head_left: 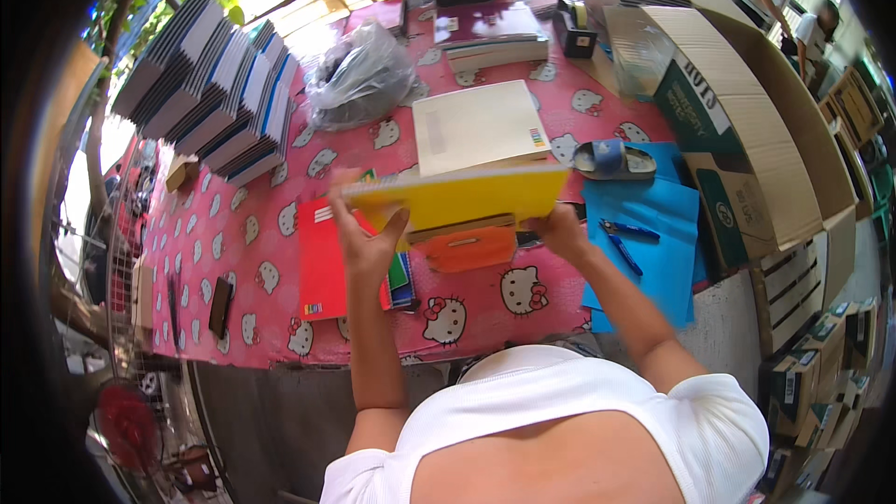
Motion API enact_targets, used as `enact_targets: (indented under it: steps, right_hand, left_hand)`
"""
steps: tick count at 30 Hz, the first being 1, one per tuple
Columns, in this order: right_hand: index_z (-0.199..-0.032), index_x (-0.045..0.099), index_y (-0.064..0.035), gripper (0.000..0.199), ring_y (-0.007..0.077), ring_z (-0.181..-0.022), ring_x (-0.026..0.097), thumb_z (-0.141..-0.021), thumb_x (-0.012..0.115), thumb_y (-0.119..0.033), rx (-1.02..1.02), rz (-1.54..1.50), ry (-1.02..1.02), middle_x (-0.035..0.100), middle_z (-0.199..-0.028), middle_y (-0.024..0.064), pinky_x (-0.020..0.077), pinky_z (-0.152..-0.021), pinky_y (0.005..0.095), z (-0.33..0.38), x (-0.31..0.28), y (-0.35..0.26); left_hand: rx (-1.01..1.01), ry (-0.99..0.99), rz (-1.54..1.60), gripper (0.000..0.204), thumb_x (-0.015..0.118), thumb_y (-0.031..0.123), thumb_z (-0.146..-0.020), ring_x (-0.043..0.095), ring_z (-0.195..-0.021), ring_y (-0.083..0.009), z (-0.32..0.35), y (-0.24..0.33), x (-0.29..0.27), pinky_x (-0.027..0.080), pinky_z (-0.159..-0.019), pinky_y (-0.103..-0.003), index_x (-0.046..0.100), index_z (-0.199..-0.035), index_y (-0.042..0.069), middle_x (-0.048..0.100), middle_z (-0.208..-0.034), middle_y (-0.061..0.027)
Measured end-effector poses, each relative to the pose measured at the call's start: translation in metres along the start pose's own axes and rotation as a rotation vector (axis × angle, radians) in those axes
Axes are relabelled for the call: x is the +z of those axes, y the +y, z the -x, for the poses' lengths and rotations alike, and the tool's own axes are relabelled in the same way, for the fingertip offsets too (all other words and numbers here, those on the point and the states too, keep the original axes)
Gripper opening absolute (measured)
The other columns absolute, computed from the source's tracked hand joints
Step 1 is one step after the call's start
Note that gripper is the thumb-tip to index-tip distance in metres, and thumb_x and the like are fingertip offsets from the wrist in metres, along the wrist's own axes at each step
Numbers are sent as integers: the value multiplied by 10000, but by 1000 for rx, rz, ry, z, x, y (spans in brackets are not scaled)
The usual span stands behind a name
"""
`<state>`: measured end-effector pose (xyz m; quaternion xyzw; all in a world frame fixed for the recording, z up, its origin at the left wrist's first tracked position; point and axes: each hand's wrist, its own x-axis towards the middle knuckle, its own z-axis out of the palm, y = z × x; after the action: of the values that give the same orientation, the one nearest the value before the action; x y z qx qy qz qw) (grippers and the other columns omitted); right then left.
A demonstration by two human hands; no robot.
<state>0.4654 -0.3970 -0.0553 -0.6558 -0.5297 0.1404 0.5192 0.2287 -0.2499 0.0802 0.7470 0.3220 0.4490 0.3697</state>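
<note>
Between my two hands a yellow notebook (467,201) is held up, tilted, above the middle of the table. My left hand (364,238) grips its left end, the thumb on the near side. At its right end my right hand (560,231) closes on the lower corner. Just under it lies an orange, flat-looking object (467,250), partly covered, so its kind is unclear. A red notebook (322,266) lies beside my left hand, with green and blue notebooks (403,285) partly showing near it. Beyond the yellow notebook rests a stack with a cream top cover (476,126).
Tall stacks of notebooks (210,84) stand at the left, near a filled plastic bag (359,79). Maroon-topped books (490,28) and a tape dispenser (574,30) sit farther back. Right are a slipper (614,161), blue sheets (635,201), blue pen-like tools (625,243) and a large cardboard box (728,93).
</note>
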Motion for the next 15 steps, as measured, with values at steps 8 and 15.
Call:
enact_targets:
  steps: [8, 15]
  right_hand:
    - [-1104, 567, -54, 390, 334, -1051, 588, -752, 725, -116, 46, 362, -58, 627, -1005, 173, 467, -881, 415, 20, -12, -7]
    - [-1228, 554, -151, 500, 402, -1172, 452, -813, 675, -404, 747, 1098, 568, 446, -1310, 206, 413, -939, 510, 77, -171, 47]
  left_hand:
    - [475, -521, -722, 784, 716, 274, -780, 409, -1256, -288, 14, 51, 73, 107, -1116, -511, 313, -1429, 101, 465, -1338, -120]
    - [497, -384, -480, 487, 693, 230, -804, 548, -1058, -276, 3, 45, 78, 275, -1019, -464, 546, -1250, 105, 612, -1121, -96]
